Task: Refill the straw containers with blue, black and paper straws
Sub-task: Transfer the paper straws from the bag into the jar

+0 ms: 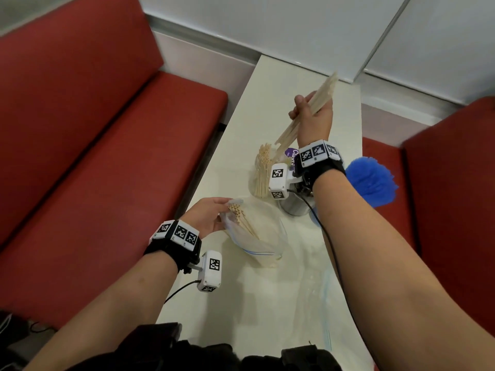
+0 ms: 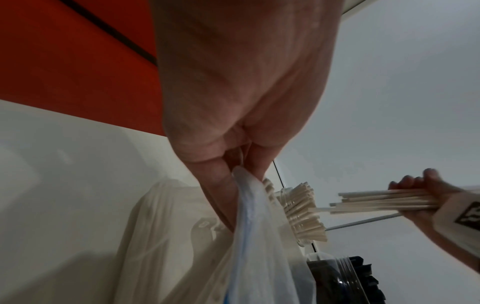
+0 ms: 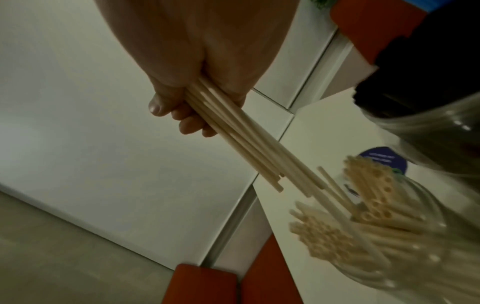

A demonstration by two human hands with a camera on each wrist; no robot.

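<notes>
The right hand clamps a bundle of paper straws mid-length, tips over the jar. The left hand pinches the bag on the counter. Straws look light, probably crushable.

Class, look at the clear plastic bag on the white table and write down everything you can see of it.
The clear plastic bag is a soft, crinkled zip-top pouch with a thin blue seal line near its mouth. It lies on the white table, its mouth raised. The left hand pinches the mouth's edge. A few paper straws remain inside, their ends poking out at the opening.
</notes>
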